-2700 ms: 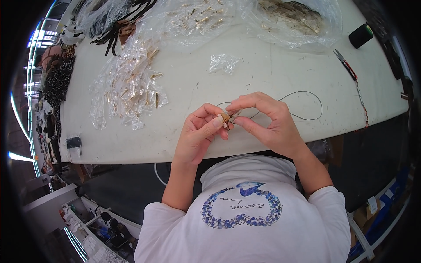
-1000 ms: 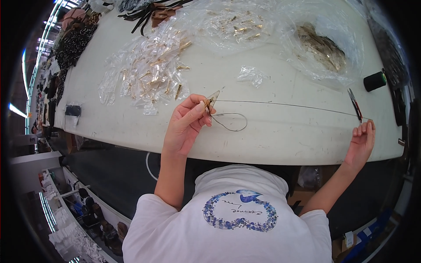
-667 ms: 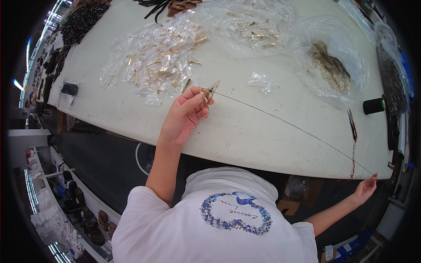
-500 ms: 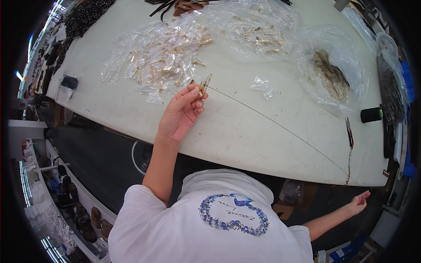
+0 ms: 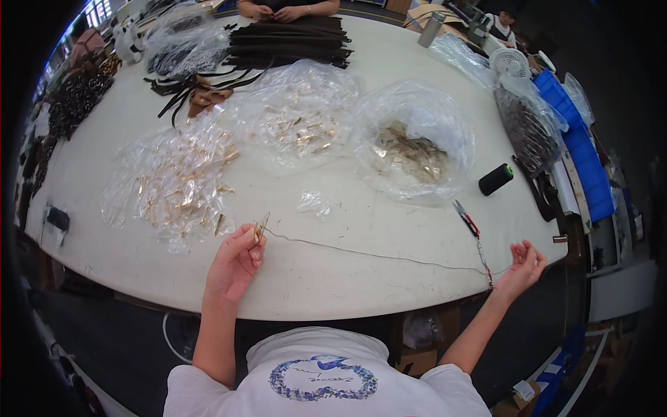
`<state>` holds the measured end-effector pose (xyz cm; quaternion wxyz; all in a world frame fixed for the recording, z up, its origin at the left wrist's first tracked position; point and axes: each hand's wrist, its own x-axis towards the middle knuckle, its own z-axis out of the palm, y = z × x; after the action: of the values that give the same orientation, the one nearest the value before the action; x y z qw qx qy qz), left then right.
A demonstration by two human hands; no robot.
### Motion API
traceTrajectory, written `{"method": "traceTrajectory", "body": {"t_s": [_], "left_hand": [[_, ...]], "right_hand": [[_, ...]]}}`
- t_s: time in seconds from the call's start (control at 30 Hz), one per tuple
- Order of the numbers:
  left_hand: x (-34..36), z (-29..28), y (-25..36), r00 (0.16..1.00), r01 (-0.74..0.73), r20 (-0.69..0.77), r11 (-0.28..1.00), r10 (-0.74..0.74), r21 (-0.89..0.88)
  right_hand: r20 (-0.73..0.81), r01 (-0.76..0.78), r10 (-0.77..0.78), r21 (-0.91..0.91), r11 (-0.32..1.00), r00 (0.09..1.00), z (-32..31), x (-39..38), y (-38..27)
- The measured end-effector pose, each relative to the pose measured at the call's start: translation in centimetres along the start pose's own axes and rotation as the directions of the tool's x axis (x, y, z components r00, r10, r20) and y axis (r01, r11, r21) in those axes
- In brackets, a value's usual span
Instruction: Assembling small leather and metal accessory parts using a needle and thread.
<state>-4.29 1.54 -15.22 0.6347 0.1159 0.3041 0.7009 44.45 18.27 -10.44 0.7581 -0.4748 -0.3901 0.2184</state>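
Observation:
My left hand (image 5: pixel 235 267) is over the table's near side, its thumb and fingers closed on a small pointed translucent piece (image 5: pixel 262 226) with a gold-coloured edge. From that piece a thin dark thread (image 5: pixel 375 256) runs slackly rightward across the table to my right hand (image 5: pixel 522 271). That hand is raised by the near right edge, fingers bent and pinching the thread's far end; a needle, if any, is too small to see. Thread snips (image 5: pixel 468 219) with a red and silver cord lie between the hands, closer to the right one. Beyond them rests a black thread spool (image 5: pixel 495 180).
Clear bags of gold-coloured pieces (image 5: pixel 184 181) cover the left and middle. An open bag (image 5: pixel 417 149) holds brownish translucent pieces. A small clear wrapper (image 5: pixel 317 205) lies mid-table. Dark strips (image 5: pixel 292 42) are stacked before another person's hands (image 5: pixel 285 12). A white fan (image 5: pixel 509 64) stands far right.
My right hand has come up from below the table edge to its right side. The thread, taut before, now sags. The view has shifted, showing more of the far table; the left hand keeps its piece.

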Motion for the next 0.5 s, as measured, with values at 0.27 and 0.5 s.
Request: {"method": "traceTrajectory", "body": {"t_s": [0.27, 0.5], "left_hand": [[0.1, 4.2, -2.3, 0.977, 0.176, 0.121, 0.984, -0.178, 0.025], [-0.3, 4.3, -2.6, 0.968, 0.225, 0.12, 0.974, -0.22, -0.03]], "right_hand": [[0.872, -0.555, 0.313, -0.058, 0.83, 0.377, 14.3, -14.4, -2.9], [0.959, -0.682, 0.271, -0.141, 0.717, 0.086, 16.3, -18.7, -3.4]]}}
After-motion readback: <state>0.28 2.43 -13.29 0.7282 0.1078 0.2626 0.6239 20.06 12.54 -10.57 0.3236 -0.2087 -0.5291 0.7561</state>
